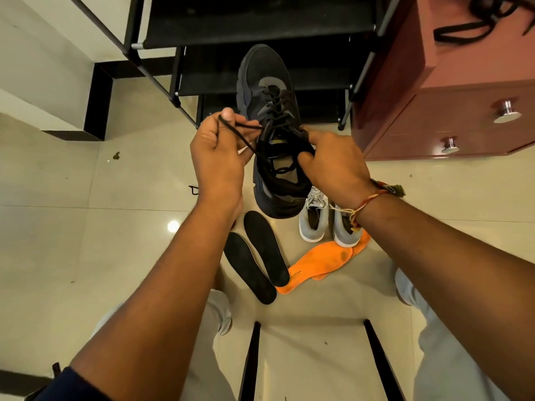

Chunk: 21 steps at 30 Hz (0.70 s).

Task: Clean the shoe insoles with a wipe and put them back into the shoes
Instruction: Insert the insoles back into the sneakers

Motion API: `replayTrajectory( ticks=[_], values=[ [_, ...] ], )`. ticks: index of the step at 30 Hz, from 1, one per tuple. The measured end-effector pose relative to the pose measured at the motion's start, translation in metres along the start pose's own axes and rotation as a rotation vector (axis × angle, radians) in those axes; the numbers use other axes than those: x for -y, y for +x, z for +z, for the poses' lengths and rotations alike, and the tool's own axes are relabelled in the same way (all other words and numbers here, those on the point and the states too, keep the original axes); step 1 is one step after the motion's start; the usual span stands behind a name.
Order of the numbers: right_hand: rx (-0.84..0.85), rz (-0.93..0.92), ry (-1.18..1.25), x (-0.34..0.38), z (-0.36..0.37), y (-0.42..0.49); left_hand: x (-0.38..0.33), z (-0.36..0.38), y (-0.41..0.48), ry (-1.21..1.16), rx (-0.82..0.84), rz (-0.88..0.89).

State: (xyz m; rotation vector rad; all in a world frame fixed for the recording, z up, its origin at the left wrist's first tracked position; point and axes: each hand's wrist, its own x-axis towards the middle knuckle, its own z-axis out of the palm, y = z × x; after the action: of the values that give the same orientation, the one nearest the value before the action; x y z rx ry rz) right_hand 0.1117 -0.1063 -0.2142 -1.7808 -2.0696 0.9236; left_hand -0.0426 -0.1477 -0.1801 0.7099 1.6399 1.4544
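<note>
Above the floor, left hand (pixel 215 157) pinches lace (pixel 246 126), right hand (pixel 333 163) grips shoe (pixel 269 91); tugging could knot it.

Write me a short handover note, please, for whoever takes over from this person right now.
Left hand pinches the black lace of the dark shoe; right hand grips its collar, shoe held off the floor.
Two black insoles and two orange insoles lie on the floor by the grey shoes.
Done: all four insoles are out.
Left: no wipe in view; one orange insole shows a smudge; wipe, then refit them.
</note>
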Motion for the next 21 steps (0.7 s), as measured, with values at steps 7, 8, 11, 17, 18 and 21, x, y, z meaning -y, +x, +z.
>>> replayTrajectory(
  ticks=[7, 8, 11, 17, 18, 21],
  values=[
    [0.085, 0.011, -0.002, -0.003, -0.003, 0.003, -0.013, -0.013, 0.008, -0.265, -0.096, -0.142],
    [0.092, 0.008, -0.008, -0.005, -0.003, 0.003, -0.015, -0.019, 0.014, -0.320, -0.122, -0.153],
    [0.103, 0.047, 0.021, -0.010, -0.006, 0.004, -0.016, -0.041, 0.032, -0.488, -0.255, -0.211],
    [0.079, 0.062, 0.050, -0.012, -0.014, 0.006, -0.012, -0.068, 0.054, -0.731, -0.515, -0.328],
    [0.079, 0.066, 0.049, -0.012, -0.014, 0.005, -0.012, -0.067, 0.055, -0.693, -0.508, -0.339],
    [0.075, 0.066, 0.037, -0.013, -0.012, 0.005, -0.005, -0.059, 0.053, -0.143, -0.330, -0.412]
  ],
)
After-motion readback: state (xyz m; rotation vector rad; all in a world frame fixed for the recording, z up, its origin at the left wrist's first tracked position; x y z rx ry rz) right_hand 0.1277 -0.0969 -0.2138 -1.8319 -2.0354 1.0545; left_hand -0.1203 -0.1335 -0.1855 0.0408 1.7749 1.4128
